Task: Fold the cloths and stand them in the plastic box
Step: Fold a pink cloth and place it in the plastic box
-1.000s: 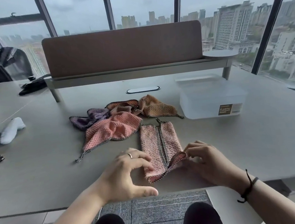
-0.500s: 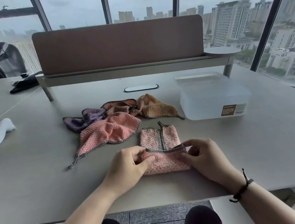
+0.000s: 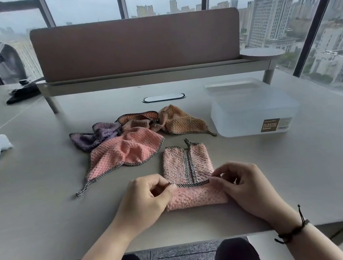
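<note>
Both hands (image 3: pixel 146 202) (image 3: pixel 248 189) cover the pink cloth's (image 3: pixel 193 181) folded corners.

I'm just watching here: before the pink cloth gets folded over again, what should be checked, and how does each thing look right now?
1. Both corners of the turned-up edge held: ok. The left hand and right hand each pinch an end of the pink cloth.
2. Turned-up edge lies straight across: ok.
3. Far half lies flat, side flaps meeting in the middle: ok.
4. Room ahead for the fold: ok; the pile of loose cloths lies apart, to the left.
5. Plastic box open to take it: cannot tell, the top is hazy.
6. Cloths already inside the box: cannot tell.
</note>
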### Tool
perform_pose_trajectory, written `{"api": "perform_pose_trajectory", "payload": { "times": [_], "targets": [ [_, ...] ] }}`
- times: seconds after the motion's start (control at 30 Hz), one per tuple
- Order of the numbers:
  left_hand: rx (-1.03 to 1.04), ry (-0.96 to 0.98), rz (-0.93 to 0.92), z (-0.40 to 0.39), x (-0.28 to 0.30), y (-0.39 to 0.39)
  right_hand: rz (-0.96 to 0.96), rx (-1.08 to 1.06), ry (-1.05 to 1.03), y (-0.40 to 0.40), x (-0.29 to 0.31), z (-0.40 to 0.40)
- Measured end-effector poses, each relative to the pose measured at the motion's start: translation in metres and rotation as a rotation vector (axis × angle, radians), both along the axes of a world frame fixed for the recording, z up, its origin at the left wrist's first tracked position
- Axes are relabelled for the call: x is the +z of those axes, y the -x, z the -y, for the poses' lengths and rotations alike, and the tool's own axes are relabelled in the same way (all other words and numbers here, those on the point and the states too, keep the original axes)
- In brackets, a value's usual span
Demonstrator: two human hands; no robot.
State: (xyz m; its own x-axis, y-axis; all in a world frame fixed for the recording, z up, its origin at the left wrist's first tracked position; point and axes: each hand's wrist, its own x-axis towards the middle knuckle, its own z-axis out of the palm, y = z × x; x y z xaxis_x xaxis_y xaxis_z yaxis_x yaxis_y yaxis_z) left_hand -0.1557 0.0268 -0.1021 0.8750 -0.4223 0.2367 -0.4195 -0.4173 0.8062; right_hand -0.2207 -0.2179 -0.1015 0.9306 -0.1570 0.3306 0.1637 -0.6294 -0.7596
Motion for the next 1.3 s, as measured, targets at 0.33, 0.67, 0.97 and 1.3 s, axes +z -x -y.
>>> {"api": "perform_pose_trajectory", "payload": {
  "times": [0.33,0.67,0.97,1.3],
  "targets": [
    [0.123,-0.198,0.222,0.003,-0.002,0.003,-0.033,-0.126,0.195,-0.001,-0.003,-0.005],
    [-0.1,-0.197,0.408,0.0,-0.007,-0.001,0.077,0.201,0.402,0.009,-0.006,-0.009],
    [-0.095,-0.242,0.412,0.003,-0.008,0.0,0.019,0.17,0.427,0.01,-0.003,-0.008],
    [-0.111,-0.263,0.438,0.002,-0.006,0.001,0.074,0.104,0.356,0.005,-0.008,-0.004]
  ]
}}
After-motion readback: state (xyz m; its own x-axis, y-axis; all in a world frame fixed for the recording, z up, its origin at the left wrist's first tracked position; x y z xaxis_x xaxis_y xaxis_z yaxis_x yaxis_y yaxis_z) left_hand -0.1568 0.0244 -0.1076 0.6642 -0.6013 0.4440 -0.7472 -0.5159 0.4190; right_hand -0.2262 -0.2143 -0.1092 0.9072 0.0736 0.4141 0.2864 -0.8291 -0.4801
